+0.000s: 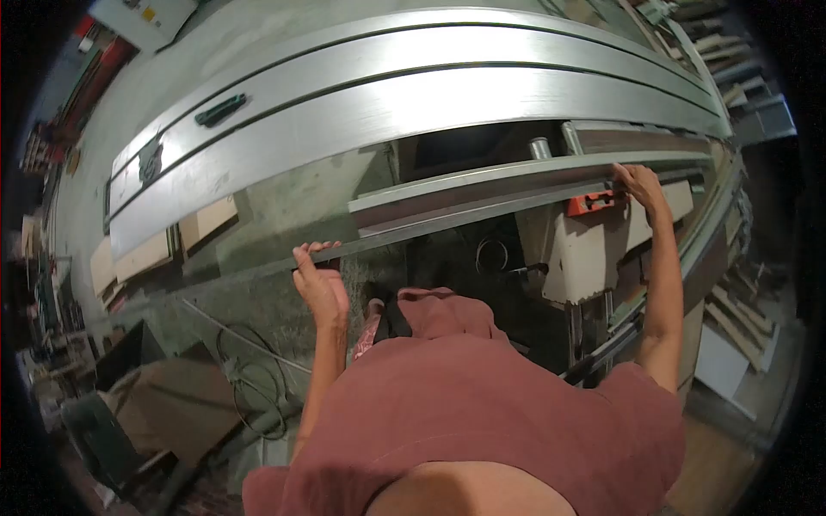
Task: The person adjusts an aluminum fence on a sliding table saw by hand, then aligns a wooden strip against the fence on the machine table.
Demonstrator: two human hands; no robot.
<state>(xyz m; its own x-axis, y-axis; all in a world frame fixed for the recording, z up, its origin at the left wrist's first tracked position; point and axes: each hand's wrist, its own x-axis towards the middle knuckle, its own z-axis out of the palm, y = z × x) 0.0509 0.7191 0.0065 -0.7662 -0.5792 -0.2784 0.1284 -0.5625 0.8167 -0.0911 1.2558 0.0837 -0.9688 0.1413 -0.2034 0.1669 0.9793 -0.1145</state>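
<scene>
A long, thin grey strip runs slantwise in front of me, from the lower left up toward the right. My left hand is closed around its middle part, with the fingers over the top edge. Near the strip's right end, my right hand has its fingers curled over, close against a long metal rail. That hand partly hides the strip's end. An orange block-like part with dark slots lies just left of and below my right hand. The strip's far left end is faint against the floor.
Beyond the rail stretches a wide metal machine table with long grooves. A dark green handle-like piece and a crumpled grey cloth rest on it. Boards lean at the left; wood offcuts lie at the right.
</scene>
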